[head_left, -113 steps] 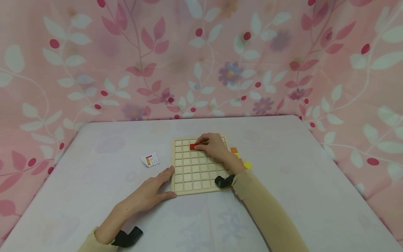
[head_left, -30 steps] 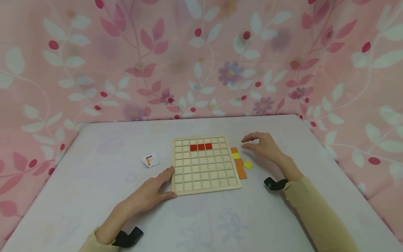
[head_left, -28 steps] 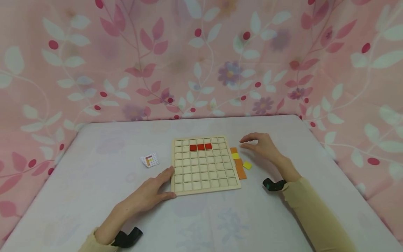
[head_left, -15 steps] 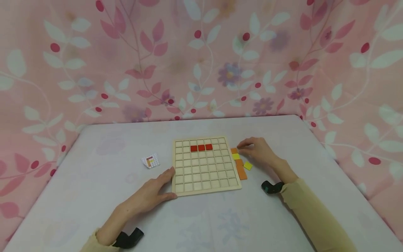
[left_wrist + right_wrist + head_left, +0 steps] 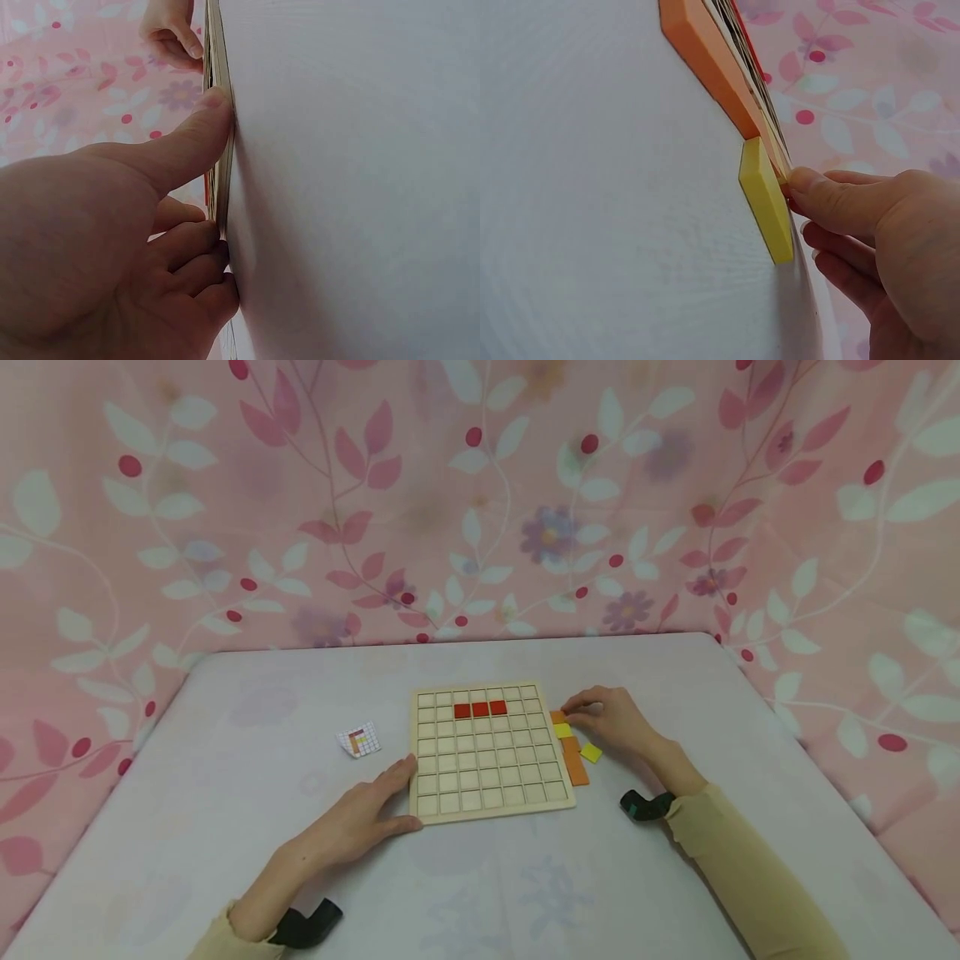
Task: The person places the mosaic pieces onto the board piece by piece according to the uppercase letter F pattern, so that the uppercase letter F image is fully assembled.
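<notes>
A square wooden grid board (image 5: 487,760) lies on the table, with three red tiles (image 5: 480,710) side by side in its second row from the far edge. My left hand (image 5: 352,822) rests at the board's left side, index fingertip on that edge and thumb by the near corner. Beyond the board's right edge, the thumb and forefinger of my right hand (image 5: 611,718) pinch at the right end of an orange tile (image 5: 557,717). Nearer me lie a yellow tile (image 5: 563,732), more orange tiles (image 5: 575,764) and a separate yellow tile (image 5: 591,752).
Left of the board lies a small paper card (image 5: 360,740) printed with a coloured grid pattern. The table (image 5: 675,877) has a pale cloth, and a pink floral curtain (image 5: 480,510) hangs behind its far edge.
My right hand has left the red tiles, now three in a row, and moved right, then slightly back left and down to the orange tile. The left hand stays put.
</notes>
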Demonstrator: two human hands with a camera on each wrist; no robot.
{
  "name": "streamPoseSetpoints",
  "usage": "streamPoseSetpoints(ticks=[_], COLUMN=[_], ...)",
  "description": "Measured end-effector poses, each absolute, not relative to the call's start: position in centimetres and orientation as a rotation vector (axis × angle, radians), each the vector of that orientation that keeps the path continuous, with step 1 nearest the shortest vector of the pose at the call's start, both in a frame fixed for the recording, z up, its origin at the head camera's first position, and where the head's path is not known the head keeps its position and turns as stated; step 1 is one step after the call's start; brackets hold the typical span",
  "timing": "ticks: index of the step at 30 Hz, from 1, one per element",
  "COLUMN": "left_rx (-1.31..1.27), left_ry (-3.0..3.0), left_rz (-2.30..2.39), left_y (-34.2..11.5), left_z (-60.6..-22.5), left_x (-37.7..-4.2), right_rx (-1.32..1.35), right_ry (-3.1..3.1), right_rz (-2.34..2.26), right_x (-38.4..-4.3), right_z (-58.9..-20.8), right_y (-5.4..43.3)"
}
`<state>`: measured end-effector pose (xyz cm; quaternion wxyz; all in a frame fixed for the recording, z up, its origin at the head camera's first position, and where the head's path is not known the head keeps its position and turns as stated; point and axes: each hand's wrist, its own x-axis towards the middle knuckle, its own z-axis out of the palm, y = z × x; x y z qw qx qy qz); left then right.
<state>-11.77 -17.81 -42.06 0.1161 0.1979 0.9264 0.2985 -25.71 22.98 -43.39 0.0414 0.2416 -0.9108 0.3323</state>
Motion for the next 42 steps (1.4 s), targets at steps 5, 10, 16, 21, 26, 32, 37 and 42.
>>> streamPoseSetpoints(ticks=[5,10,16,21,26,32,37,42], left_rx=[0.58,0.567,0.569,0.582,0.577,0.57,0.555,0.555], left_ry=[2.712,2.706,2.699,2.709,2.71,2.707,2.7,2.697], left_rz=[0.88,0.879,0.896,0.894,0.885,0.884,0.875,0.876], left_y=[-17.77,-17.78,-17.78,-17.82,-17.86,-17.81,-17.8,-17.85], left_z=[-41.98,-41.96,-42.06,-42.09,-42.09,-42.11,-42.16,-42.1], left_x=[-11.74,-11.79,-11.79,-11.72,-11.75,-11.77,-11.74,-11.72], right_rx=[0.739,0.726,0.73,0.74,0.714,0.71,0.731,0.726], right_ry=[-2.781,-2.773,-2.766,-2.756,-2.771,-2.774,-2.755,-2.744], right_rz=[1.002,0.997,1.006,0.989,0.978,1.001,1.013,1.042], right_x=[-25.82,-25.84,-25.72,-25.73,-25.87,-25.83,-25.86,-25.76], right_z=[-43.42,-43.57,-43.75,-43.76,-43.9,-43.8,-43.9,-43.94], right_y=[23.08,23.1,23.1,23.03,23.02,22.99,23.12,23.21])
